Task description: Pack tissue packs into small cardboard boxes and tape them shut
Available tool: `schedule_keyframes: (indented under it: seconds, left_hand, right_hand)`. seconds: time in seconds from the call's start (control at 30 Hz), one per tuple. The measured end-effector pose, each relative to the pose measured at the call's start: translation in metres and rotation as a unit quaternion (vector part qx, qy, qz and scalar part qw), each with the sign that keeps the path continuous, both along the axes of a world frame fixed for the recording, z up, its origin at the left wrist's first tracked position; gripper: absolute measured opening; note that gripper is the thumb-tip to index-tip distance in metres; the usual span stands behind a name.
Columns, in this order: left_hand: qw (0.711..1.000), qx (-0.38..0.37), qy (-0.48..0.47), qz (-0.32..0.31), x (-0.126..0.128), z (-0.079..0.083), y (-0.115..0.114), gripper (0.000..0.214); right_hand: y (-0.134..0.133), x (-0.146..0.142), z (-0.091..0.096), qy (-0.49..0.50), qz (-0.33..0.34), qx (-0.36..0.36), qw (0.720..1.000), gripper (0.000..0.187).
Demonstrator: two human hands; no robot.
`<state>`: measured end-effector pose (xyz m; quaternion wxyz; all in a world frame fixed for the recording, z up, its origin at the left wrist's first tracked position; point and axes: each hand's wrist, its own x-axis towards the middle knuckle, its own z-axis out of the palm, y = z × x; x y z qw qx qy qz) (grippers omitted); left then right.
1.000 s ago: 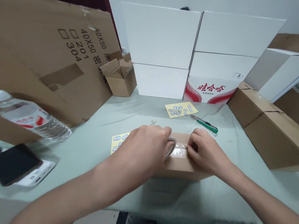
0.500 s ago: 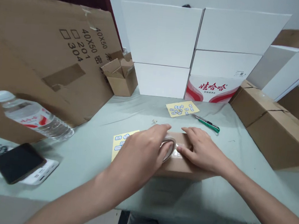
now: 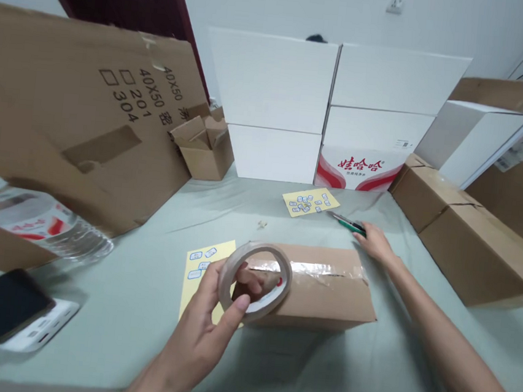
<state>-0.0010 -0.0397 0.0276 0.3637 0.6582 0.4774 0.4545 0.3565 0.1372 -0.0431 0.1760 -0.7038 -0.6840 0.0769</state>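
Note:
My left hand (image 3: 212, 321) grips a roll of clear packing tape (image 3: 282, 290), fingers through its ring and thumb on the near rim. The roll stands tilted over the left end of a small brown cardboard box (image 3: 325, 301). A shiny strip of tape (image 3: 314, 269) runs along the box's top seam; whether it still joins the roll I cannot tell. Beyond the box's far right corner, my right hand (image 3: 375, 241) has its fingers closed on the handle of a green utility knife (image 3: 351, 225). The knife's tip points left, near a yellow sticker sheet (image 3: 311, 202).
Another sticker sheet (image 3: 193, 276) lies partly beneath the left hand. A water bottle (image 3: 41, 218) and a phone (image 3: 1, 309) are at the left. White cartons (image 3: 270, 154) line the back; a long brown box (image 3: 474, 241) stands right, a small open box (image 3: 205, 153) back left.
My right hand has left the box top and reached forward right to the knife. My left hand has drawn back left with the tape roll, uncovering the taped seam. The view has shifted.

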Motion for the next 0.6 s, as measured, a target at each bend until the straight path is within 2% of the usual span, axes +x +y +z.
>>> schedule_keyframes:
  seconds: [0.07, 0.13, 0.2, 0.27, 0.33, 0.43, 0.5, 0.6]
  left_hand:
    - [1.000, -0.013, -0.024, -0.004, 0.001, 0.005, 0.004, 0.023]
    - [0.996, -0.034, -0.079, 0.004, 0.004, 0.010, 0.011, 0.023]
    - [0.990, -0.041, -0.138, 0.000, 0.007, 0.013, 0.017, 0.027]
    - [0.985, -0.033, -0.170, -0.002, 0.009, 0.013, 0.022, 0.030]
    - [0.987, -0.022, -0.159, 0.012, 0.010, 0.013, 0.024, 0.032]
    - [0.994, 0.024, -0.086, 0.059, 0.012, 0.013, 0.023, 0.030]
    - [0.991, 0.076, -0.041, 0.099, 0.015, 0.014, 0.021, 0.026]
    - [0.981, 0.133, -0.004, 0.138, 0.021, 0.015, 0.021, 0.022]
  right_hand:
    - [0.007, -0.001, -0.017, -0.007, -0.014, 0.004, 1.000, 0.032]
    - [0.011, -0.005, -0.024, -0.006, -0.022, 0.010, 1.000, 0.031]
    - [0.011, -0.006, -0.020, 0.003, -0.021, 0.015, 1.000, 0.029]
    - [0.001, -0.003, -0.006, 0.018, -0.015, 0.027, 0.999, 0.027]
    - [-0.023, 0.003, 0.018, 0.036, -0.009, 0.047, 0.998, 0.029]
    - [-0.083, 0.005, 0.060, 0.058, 0.030, 0.073, 0.995, 0.037]
    - [-0.127, -0.003, 0.083, 0.063, 0.130, 0.113, 0.983, 0.037]
    - [-0.176, -0.028, 0.098, 0.042, 0.206, 0.125, 0.970, 0.028]
